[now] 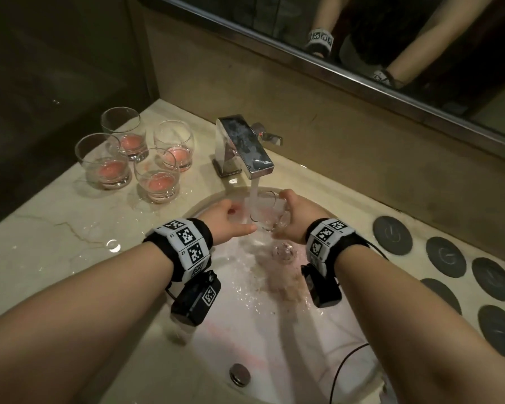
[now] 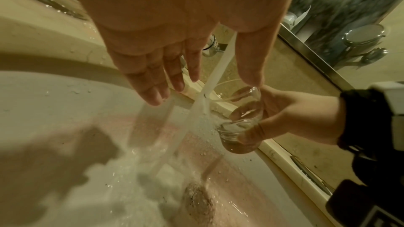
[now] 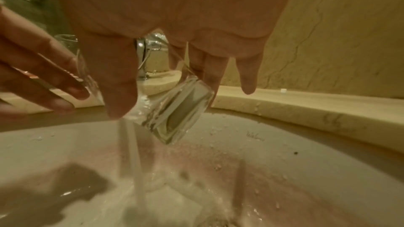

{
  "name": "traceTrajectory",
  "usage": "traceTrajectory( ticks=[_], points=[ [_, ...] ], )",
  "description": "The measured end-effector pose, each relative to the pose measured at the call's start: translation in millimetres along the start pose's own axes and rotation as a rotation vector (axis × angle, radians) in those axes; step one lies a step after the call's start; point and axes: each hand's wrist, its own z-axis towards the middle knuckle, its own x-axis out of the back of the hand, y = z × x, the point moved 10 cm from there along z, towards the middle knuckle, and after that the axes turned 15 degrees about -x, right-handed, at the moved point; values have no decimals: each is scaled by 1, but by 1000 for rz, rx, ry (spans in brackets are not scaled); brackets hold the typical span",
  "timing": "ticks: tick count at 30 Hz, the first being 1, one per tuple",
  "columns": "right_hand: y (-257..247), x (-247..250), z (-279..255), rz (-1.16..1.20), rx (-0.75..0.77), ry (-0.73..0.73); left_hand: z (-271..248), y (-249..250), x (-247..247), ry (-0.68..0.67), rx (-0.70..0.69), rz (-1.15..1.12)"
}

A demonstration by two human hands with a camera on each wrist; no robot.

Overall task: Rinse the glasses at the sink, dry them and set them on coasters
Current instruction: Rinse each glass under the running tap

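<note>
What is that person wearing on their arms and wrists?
Both forearms are bare, with no sleeves. The left hand and the right hand wear nothing, but each wrist carries a black band faced with white square tiles printed with black block patterns. A small black box hangs under each wrist, the left one bearing one more patterned tile. A thin black cable trails from the right arm.

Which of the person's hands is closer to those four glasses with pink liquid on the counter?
Left. The left hand is over the basin on the side of the four pink-filled glasses; the right hand holds the glass being rinsed beyond the water stream, farther away.
</note>
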Motion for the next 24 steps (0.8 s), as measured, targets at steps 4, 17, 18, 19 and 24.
traceTrajectory(
  ticks=[4, 17, 18, 19, 24],
  points=[
    [-8, -9, 7, 63, -7, -29, 1, -9, 2, 11, 22, -37],
    [-13, -14, 7, 126, 17, -60, 2, -14, 6, -16, 14, -18],
    [-13, -14, 6, 122, 22, -57, 1, -12, 6, -20, 11, -15],
    [-13, -13, 4, 113, 28, -55, 1, -12, 6, -21, 8, -16],
    [-4, -4, -8, -1, 20, -12, -3, -3, 5, -28, -11, 9]
  ],
)
